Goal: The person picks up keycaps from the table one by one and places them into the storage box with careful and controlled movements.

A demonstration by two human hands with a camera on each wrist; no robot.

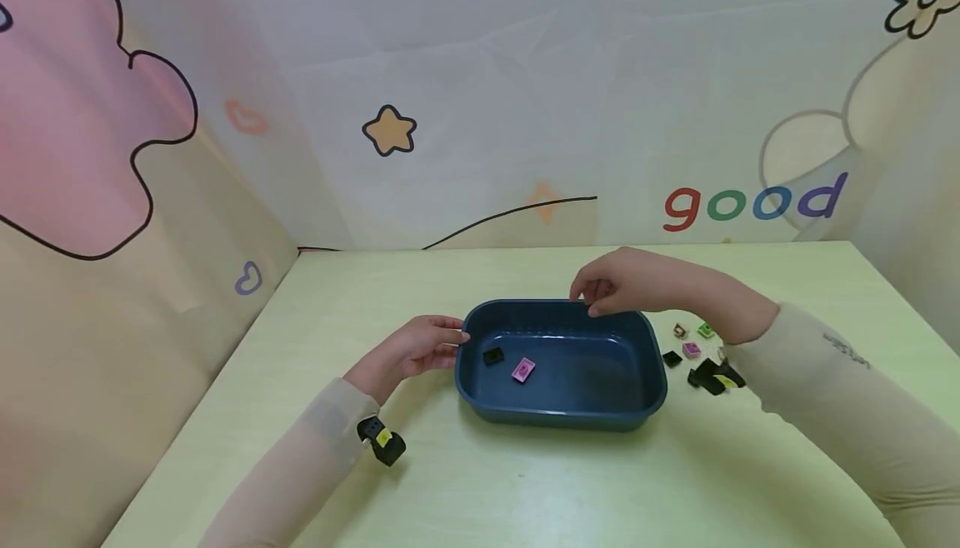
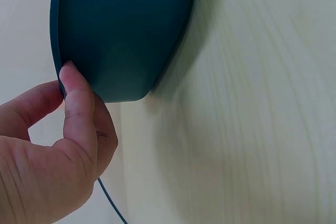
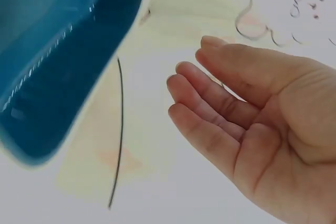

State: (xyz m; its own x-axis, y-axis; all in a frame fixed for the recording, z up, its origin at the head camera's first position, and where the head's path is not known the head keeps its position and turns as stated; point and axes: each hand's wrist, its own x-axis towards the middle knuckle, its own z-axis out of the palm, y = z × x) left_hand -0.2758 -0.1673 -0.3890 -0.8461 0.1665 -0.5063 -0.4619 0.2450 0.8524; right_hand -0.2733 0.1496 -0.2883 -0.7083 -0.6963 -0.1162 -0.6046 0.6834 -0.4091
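A dark blue rectangular basin stands on the table, with a small black piece and a small pink rectangular piece lying in its left half. At the basin's left end, my left hand pinches the rim between thumb and fingers; the left wrist view shows the thumb against the wall. My right hand hovers by the far rim, right of its middle. Seen in the right wrist view, its fingers are loosely bent, holding nothing.
Right of the basin lie several small pieces, among them a black one, a pink one, a green one and a brownish one; the right sleeve partly covers this group. A printed cloth hangs behind the table.
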